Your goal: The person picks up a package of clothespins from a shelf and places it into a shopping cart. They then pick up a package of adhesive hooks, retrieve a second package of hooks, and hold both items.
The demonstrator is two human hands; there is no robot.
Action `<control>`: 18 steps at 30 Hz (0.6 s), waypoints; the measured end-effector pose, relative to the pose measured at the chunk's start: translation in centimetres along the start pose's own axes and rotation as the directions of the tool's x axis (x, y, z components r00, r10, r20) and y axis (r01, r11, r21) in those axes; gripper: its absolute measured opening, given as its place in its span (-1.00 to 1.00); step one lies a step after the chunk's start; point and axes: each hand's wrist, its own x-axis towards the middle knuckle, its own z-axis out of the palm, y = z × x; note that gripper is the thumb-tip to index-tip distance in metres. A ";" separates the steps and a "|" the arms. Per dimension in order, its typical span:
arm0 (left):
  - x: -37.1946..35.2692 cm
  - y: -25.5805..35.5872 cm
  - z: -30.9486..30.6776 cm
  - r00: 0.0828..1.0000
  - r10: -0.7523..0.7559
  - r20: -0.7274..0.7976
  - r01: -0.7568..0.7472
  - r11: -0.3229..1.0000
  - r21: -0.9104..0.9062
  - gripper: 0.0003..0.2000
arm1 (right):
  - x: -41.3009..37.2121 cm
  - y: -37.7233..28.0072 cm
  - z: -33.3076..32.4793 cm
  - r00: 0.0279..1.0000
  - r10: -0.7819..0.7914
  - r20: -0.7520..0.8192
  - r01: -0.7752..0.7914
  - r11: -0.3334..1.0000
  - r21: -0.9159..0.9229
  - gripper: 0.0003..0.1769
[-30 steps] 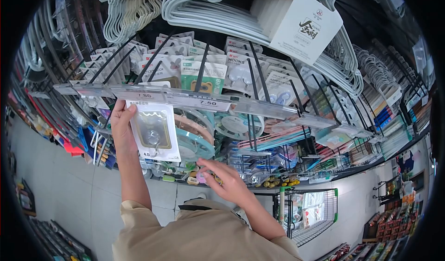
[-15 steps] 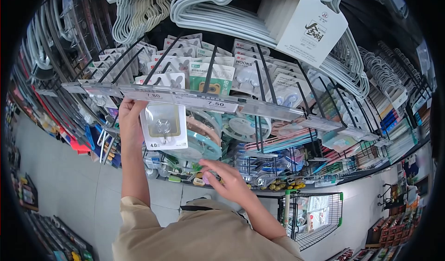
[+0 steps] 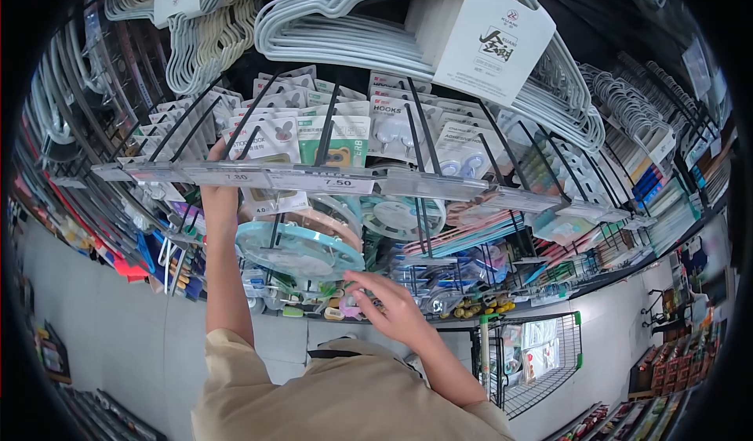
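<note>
A wire basket [image 3: 561, 362] stands on the floor at the lower right, its green-topped rim showing, with flat white packets [image 3: 535, 345] upright inside it. Above it the display rack carries black pegs loaded with carded goods behind a clear price rail [image 3: 337, 181]: a rabbit-print card [image 3: 271, 134], a green card [image 3: 343, 147] and white cards marked HOOKS [image 3: 390, 121]. Below the rail hangs a round teal drying rack [image 3: 294, 254], and small coloured pieces [image 3: 333, 312] lie along the front edge of the lower shelf. Bundles of pale hangers [image 3: 345, 25] with a white label card [image 3: 494, 39] fill the top of the rack. The left hand [image 3: 218, 199] is raised to the left end of the price rail and grips the left edge of a hook packet [image 3: 273, 203], which sits just under the rail on the peg row, only its lower strip marked 4.0 showing. The right hand [image 3: 396, 312] is open, fingers spread and lightly bent, just in front of the lower shelf edge near the small coloured pieces, touching nothing that can be made out. The rail hides the left fingers and most of the packet, the print on the far cards is too small to read, and the dark lens rim cuts off both sides of the rack
</note>
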 end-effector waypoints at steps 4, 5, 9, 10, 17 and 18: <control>-0.1 0.6 0.5 1.000 0.021 0.001 -0.021 0.997 0.081 -0.56 | -0.1 -0.1 -0.3 0.999 0.049 0.008 -0.050 0.998 0.035 -0.65; -0.1 0.5 0.5 0.999 0.040 -0.010 -0.039 0.991 0.125 -0.56 | -0.2 -0.1 -0.3 0.999 0.052 0.005 -0.052 0.998 0.034 -0.65; -0.4 0.6 0.8 0.989 0.145 -0.027 -0.137 0.973 0.188 -0.56 | -0.3 0.2 -0.2 1.000 0.024 -0.019 -0.024 1.000 0.009 -0.66; -0.5 0.6 0.8 0.989 0.147 -0.019 -0.141 0.972 0.188 -0.56 | -0.4 0.4 -0.1 0.999 0.025 -0.028 -0.025 1.000 0.010 -0.66; -1.6 0.0 -1.6 0.983 0.180 0.047 -0.185 0.969 0.165 -0.55 | -0.5 0.8 0.3 0.999 0.017 -0.035 -0.016 1.000 0.025 -0.70; -2.0 -0.3 -1.8 0.984 0.176 -0.007 -0.173 0.975 0.140 -0.59 | -0.5 0.9 0.4 0.999 -0.009 -0.037 0.009 1.000 0.008 -0.70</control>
